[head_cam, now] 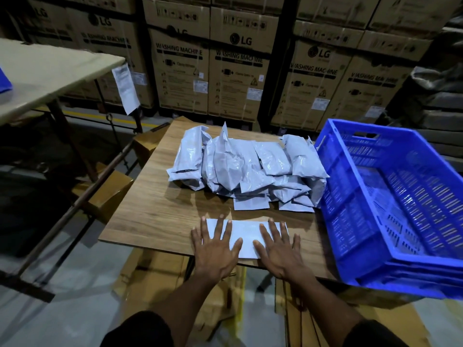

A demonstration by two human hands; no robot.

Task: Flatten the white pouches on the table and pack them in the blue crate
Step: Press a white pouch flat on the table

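From the head camera, a single white pouch (246,237) lies flat near the front edge of the wooden tabletop (150,209), its long side running left to right. Both hands press down on it with fingers straight and spread, gripping nothing. The left hand (216,249) covers the pouch's left end, with its outer fingers spilling past the pouch's edge onto the wood and its thumb pointing inward. The right hand (278,249) covers the right end in the same way, its little finger reaching just beyond the pouch's right edge. A bare strip of pouch shows between the two thumbs. Behind the flattened pouch, toward the far side of the tabletop, sits a heap of white pouches (248,169), puffy and crumpled, lying over one another at mixed angles, a few standing half upright. The heap's right side touches the near wall of the blue crate (350,196), which rests on the tabletop's right side and overhangs it, tilted so that its slotted floor faces the camera; no pouch shows inside it. To the left stands a pale folding table (50,71) with a printed sheet (125,87) hanging from its corner. Stacked cardboard washing machine boxes (240,71) fill the background.
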